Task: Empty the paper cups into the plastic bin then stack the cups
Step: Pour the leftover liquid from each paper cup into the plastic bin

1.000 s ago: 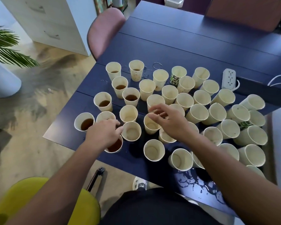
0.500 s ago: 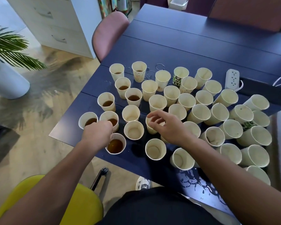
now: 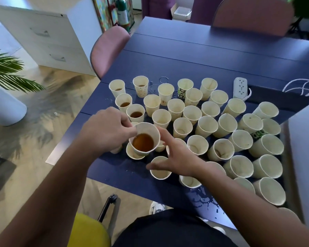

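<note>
While pinched at the rim by left hand (image 3: pixel 103 132), cup (image 3: pixel 144 141) hangs light, soft-walled, sloshing with brown liquid. Best held mid-wall, level. Right hand (image 3: pixel 177 157) spread, holding nothing.

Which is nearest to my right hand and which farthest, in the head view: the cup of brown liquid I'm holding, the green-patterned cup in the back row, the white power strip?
From the right hand:
1. Cup of brown liquid, just left, pinched by the left hand.
2. Green-patterned cup, back row, beyond.
3. White power strip, far right back.

Left hand (image 3: pixel 105 132) has lifted brown-liquid cup (image 3: pixel 144 139) off table, right hand (image 3: pixel 177 155) drawn nearer
</note>
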The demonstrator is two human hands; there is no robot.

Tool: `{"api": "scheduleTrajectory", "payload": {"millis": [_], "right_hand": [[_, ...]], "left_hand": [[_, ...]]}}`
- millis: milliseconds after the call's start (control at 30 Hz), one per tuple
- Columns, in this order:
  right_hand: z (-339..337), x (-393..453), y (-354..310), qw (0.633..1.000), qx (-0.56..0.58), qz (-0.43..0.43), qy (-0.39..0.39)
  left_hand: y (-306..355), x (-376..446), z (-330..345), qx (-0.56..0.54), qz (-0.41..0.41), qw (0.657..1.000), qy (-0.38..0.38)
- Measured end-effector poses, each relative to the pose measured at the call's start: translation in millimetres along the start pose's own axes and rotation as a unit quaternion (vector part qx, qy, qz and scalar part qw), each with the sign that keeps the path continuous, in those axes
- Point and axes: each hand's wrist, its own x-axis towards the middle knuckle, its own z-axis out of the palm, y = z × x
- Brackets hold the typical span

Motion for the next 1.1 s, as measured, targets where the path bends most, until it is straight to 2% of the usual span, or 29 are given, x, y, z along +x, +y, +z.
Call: {"api": "scheduleTrajectory", "payload": {"millis": [133, 267, 467, 633, 800, 1000, 1100], "right_hand": [[-16, -15, -13, 0.992, 0.018, 0.001, 0.125], [-43, -40, -14, 0.961, 0.039, -0.043, 0.269], [-113, -108, -12, 0.925, -0.008, -0.04, 0.378], [-172, -175, -10, 0.892, -0.077, 0.009, 0.446], [-219, -246, -1, 0.862, -0.126, 0.065, 0.488], [-251, -308, 24, 0.83, -0.172, 0.157, 0.508], [-258, -327, 48, 0.814, -0.192, 0.207, 0.508]], "left_hand": [[43, 0, 5, -0.066, 0.052, 0.996, 0.014], [87, 5, 19, -0.104, 0.138, 0.985, 0.01], [154, 0, 43, -0.18, 0.247, 0.951, -0.044], [204, -3, 76, -0.179, 0.3, 0.931, -0.106], [256, -9, 113, -0.128, 0.351, 0.917, -0.139], [306, -20, 154, -0.071, 0.397, 0.902, -0.156], [324, -28, 171, -0.038, 0.426, 0.884, -0.189]]}}
